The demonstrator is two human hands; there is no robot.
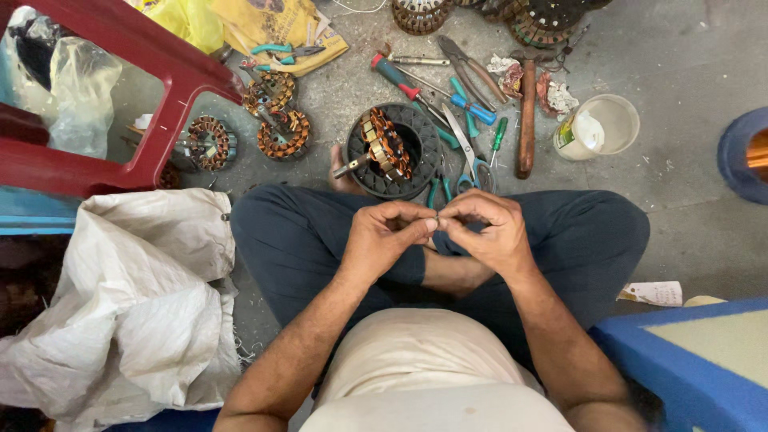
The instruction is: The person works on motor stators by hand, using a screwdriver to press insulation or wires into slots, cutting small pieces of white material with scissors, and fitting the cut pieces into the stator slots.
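Note:
I sit cross-legged on a concrete floor. My left hand [390, 234] and my right hand [486, 228] meet over my lap, fingertips pinched together on a tiny piece [437, 218], too small to identify. Just beyond my knees lies a black round fan housing [412, 132] with a copper-wound stator [386, 146] resting tilted in it.
Screwdrivers [400, 80], pliers [468, 68], scissors [468, 152] and a hammer [526, 120] are scattered ahead. A white plastic cup [602, 126] stands right. Two more stators [276, 116] lie left, by a red plastic stool [128, 88]. White sacks [136, 312] lie left, a blue cushion [696, 364] right.

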